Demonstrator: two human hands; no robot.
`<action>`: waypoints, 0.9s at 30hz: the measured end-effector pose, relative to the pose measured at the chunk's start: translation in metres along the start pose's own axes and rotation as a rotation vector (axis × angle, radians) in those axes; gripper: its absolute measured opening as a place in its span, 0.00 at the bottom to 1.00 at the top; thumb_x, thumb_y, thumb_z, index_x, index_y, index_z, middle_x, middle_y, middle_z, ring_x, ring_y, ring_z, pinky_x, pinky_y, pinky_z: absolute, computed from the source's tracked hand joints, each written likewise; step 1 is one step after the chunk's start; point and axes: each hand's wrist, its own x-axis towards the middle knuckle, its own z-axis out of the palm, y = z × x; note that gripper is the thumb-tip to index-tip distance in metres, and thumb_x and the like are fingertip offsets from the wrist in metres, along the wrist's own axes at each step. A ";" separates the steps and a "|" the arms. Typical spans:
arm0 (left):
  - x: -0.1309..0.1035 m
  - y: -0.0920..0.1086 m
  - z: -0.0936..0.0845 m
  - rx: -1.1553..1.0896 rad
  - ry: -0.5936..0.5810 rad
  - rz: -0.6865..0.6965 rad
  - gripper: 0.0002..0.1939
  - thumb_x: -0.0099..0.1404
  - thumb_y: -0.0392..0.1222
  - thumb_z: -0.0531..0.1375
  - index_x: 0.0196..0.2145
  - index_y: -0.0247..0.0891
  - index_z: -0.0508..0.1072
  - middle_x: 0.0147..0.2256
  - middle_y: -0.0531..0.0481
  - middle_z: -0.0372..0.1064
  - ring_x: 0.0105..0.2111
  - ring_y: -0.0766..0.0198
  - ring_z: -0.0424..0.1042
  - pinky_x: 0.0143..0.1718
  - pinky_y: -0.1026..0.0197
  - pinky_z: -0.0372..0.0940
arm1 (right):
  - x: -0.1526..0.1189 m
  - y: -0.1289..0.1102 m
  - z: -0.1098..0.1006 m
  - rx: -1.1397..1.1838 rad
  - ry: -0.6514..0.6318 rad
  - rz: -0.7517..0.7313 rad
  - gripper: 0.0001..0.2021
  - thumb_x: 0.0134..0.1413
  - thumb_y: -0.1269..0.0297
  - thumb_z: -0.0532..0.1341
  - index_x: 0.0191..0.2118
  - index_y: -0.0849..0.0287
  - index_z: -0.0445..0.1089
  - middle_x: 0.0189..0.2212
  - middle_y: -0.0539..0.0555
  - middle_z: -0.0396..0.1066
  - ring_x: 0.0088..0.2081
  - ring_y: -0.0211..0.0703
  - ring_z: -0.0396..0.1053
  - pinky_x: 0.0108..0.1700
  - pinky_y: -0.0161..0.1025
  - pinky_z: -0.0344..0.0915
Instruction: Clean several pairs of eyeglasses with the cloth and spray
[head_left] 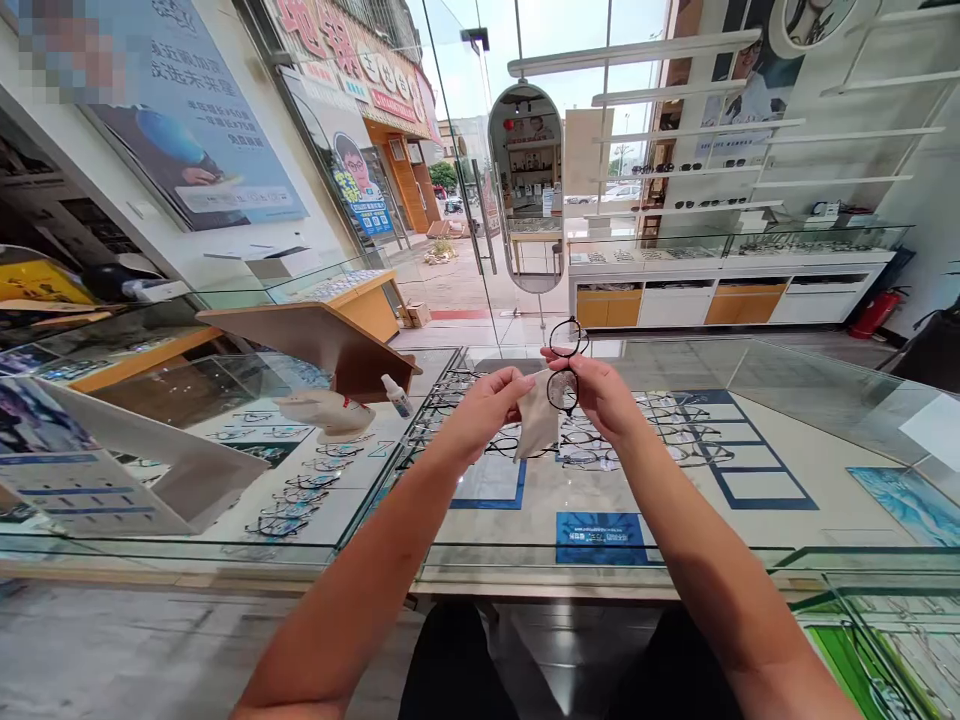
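Round dark-framed glasses (574, 402) are held upright on their side by my right hand (598, 391), its fingers closed around the middle of the frame. One lens is above the fingers and the other below. A pale cloth (537, 422) hangs from my left hand (493, 400), pinched between thumb and fingers, just left of the lower lens. Both hands are above the glass display counter (480, 535), close together. Beneath them, rows of glasses (660, 430) lie in the case. A small white bottle (397, 396) stands left of my left hand.
A brown wooden board (307, 335) and a white-and-blue calendar stand (90, 470) are on the left. Ahead is an oval mirror (526, 190). Shelves with sunglasses (701, 203) are at the back right. A blue card (600, 538) lies near the counter's front edge.
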 end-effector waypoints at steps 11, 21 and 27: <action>0.027 -0.018 0.006 -0.012 -0.133 0.153 0.32 0.63 0.73 0.68 0.32 0.39 0.68 0.28 0.55 0.62 0.27 0.68 0.63 0.31 0.64 0.62 | 0.001 0.004 0.003 -0.197 0.119 -0.038 0.20 0.55 0.39 0.74 0.37 0.51 0.88 0.54 0.60 0.80 0.65 0.61 0.69 0.65 0.53 0.65; 0.028 -0.050 0.006 -0.244 -0.039 0.088 0.37 0.51 0.56 0.82 0.45 0.43 0.65 0.32 0.55 0.76 0.30 0.64 0.75 0.35 0.63 0.68 | 0.000 0.019 0.001 -0.154 0.057 0.089 0.24 0.56 0.37 0.73 0.43 0.54 0.88 0.39 0.55 0.84 0.37 0.46 0.73 0.39 0.41 0.67; 0.028 -0.061 0.004 -0.170 -0.175 -0.015 0.32 0.55 0.64 0.79 0.44 0.36 0.79 0.35 0.49 0.78 0.34 0.62 0.74 0.38 0.61 0.67 | -0.002 0.017 0.007 -0.074 0.062 0.122 0.21 0.51 0.38 0.76 0.38 0.52 0.88 0.36 0.54 0.83 0.39 0.48 0.74 0.46 0.43 0.70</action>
